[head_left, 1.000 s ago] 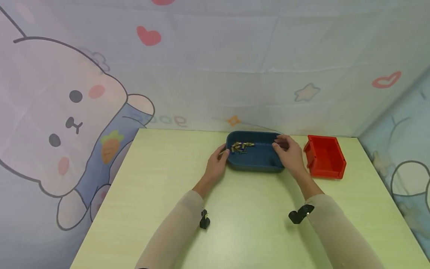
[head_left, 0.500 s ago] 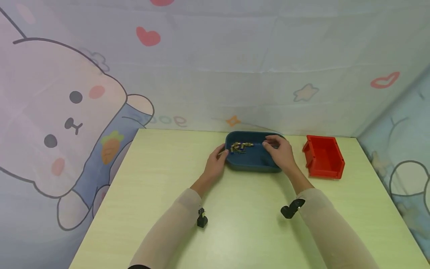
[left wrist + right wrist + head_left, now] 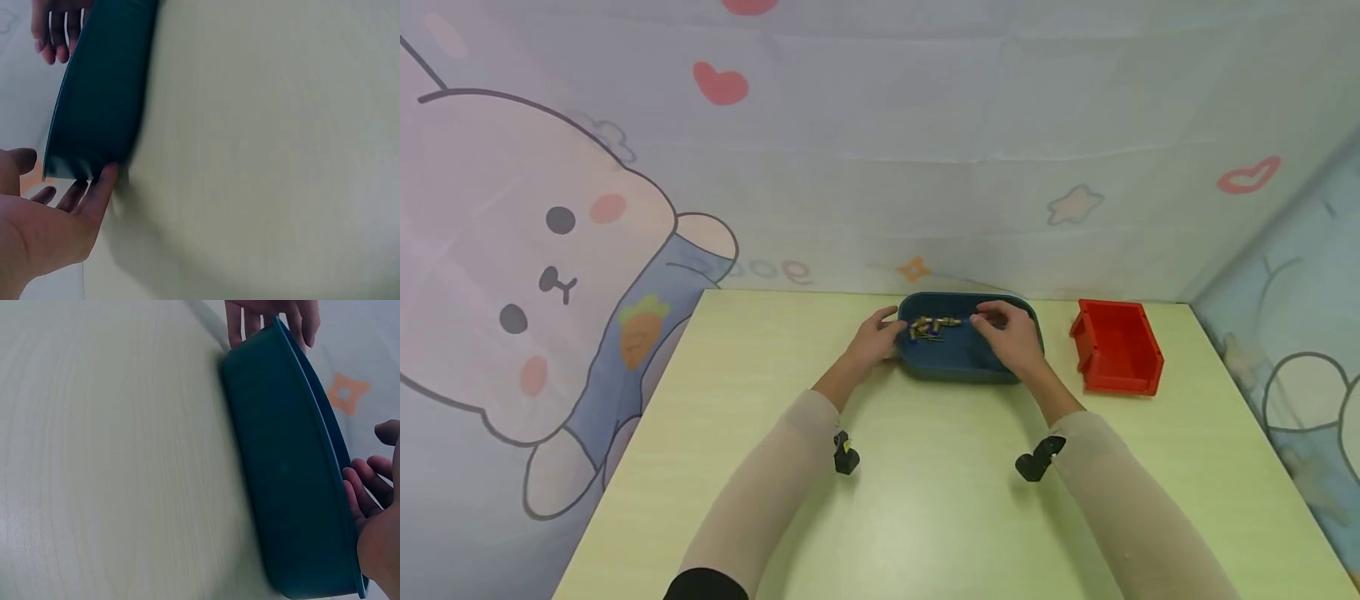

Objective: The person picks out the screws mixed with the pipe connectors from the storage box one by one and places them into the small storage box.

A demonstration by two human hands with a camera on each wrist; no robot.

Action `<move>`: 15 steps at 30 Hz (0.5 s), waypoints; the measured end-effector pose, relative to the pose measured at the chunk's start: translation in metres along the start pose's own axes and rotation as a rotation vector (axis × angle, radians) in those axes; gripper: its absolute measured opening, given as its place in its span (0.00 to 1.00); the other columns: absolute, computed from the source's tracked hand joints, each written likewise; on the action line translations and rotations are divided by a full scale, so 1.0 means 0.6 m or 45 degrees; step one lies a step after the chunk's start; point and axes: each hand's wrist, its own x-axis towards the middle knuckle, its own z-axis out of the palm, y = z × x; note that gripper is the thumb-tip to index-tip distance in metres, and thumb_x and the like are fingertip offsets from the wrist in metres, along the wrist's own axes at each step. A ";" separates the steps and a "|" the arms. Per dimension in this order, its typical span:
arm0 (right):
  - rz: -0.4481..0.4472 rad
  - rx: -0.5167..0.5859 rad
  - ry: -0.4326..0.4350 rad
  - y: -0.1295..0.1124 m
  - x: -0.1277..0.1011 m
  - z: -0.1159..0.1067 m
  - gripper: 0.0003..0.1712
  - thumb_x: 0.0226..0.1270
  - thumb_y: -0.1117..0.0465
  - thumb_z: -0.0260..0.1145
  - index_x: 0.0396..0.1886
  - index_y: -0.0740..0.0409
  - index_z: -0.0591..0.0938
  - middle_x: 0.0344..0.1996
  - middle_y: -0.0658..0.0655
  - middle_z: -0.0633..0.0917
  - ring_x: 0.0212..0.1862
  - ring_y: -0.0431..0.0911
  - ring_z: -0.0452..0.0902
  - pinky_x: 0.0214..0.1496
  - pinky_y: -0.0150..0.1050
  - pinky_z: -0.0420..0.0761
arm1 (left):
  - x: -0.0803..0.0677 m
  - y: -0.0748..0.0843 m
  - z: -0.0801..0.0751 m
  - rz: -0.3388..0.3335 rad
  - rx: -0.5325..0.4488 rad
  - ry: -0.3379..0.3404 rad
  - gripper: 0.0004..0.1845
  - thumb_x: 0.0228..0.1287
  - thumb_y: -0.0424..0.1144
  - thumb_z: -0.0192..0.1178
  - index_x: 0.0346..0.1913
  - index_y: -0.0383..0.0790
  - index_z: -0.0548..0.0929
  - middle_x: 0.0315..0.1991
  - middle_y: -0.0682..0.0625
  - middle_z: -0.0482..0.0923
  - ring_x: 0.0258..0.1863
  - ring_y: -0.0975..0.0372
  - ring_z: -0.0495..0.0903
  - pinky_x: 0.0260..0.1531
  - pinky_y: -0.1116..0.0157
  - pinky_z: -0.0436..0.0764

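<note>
Head view alone shows brass parts [image 3: 934,326] inside blue tray [image 3: 958,360].

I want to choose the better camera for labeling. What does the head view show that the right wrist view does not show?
Only the head view shows the small brass parts inside the blue tray, the red bin beside it, and the cartoon backdrop. Only the right wrist view shows the tray's outer wall close up and the right hand's fingers over its rim. Both show the tray, the table, the left hand and the right hand.
</note>
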 end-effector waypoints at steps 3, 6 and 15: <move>0.001 -0.005 -0.011 0.002 -0.001 0.006 0.23 0.80 0.53 0.67 0.63 0.66 0.83 0.50 0.64 0.86 0.54 0.58 0.81 0.62 0.58 0.79 | 0.000 0.006 -0.008 -0.086 -0.051 -0.060 0.30 0.86 0.43 0.53 0.84 0.51 0.63 0.77 0.38 0.66 0.75 0.45 0.68 0.62 0.42 0.82; 0.009 -0.040 -0.014 0.003 -0.001 0.012 0.23 0.80 0.52 0.67 0.63 0.66 0.84 0.50 0.62 0.87 0.53 0.57 0.81 0.60 0.57 0.79 | 0.000 0.012 -0.016 -0.143 -0.090 -0.115 0.29 0.86 0.42 0.51 0.84 0.51 0.62 0.76 0.37 0.66 0.74 0.45 0.70 0.61 0.42 0.83; 0.038 -0.084 -0.044 -0.003 0.000 0.012 0.25 0.81 0.49 0.66 0.63 0.64 0.84 0.51 0.63 0.87 0.54 0.57 0.81 0.60 0.59 0.79 | 0.003 0.044 -0.028 -0.222 -0.119 -0.215 0.29 0.84 0.36 0.51 0.83 0.43 0.63 0.74 0.31 0.69 0.74 0.41 0.71 0.62 0.38 0.80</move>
